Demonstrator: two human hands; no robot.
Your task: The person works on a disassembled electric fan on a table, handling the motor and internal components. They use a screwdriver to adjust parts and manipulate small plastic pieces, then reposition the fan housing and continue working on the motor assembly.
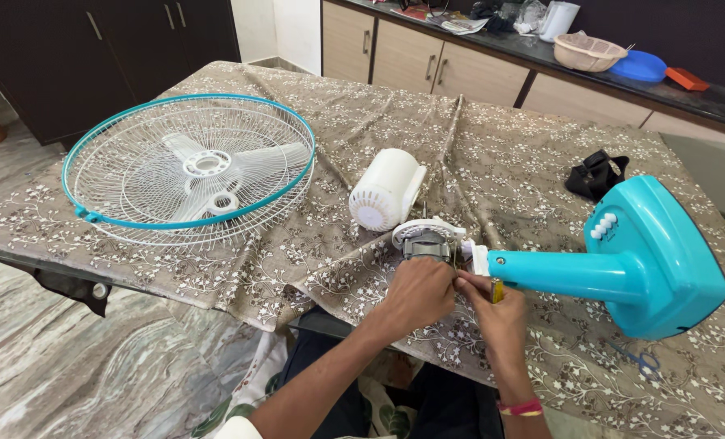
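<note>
A teal fan stand lies on its side on the table, its neck pointing left to an exposed fan motor. My left hand is closed over the near side of the motor. My right hand grips a tool with a yellow handle right beside the motor's joint with the neck. A white motor cover lies just behind the motor. The white wire fan guard with a teal rim lies flat at the left, with the white blades inside it.
The table wears a brown floral cloth. A black strap-like object lies at the back right. Small blue scissors rest near the front right edge. A counter behind holds a beige basket and a blue lid.
</note>
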